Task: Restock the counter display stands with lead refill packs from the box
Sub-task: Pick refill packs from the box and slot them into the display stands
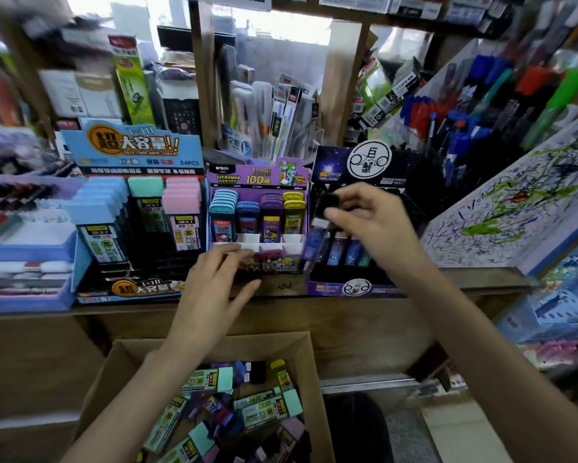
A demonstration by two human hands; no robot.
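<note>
My right hand pinches a dark blue lead refill pack with a black cap over the left side of the black and purple starry display stand. My left hand hovers with fingers spread and relaxed in front of the purple display stand, holding nothing. A blue display stand with blue, mint and pink capped packs sits to the left. The cardboard box below holds several loose refill packs in mint, purple, yellow and black.
All three stands sit on a wooden counter. A scribbled test pad leans at the right, with pen racks behind it. Trays of erasers fill the left side. Shelves of stationery stand behind.
</note>
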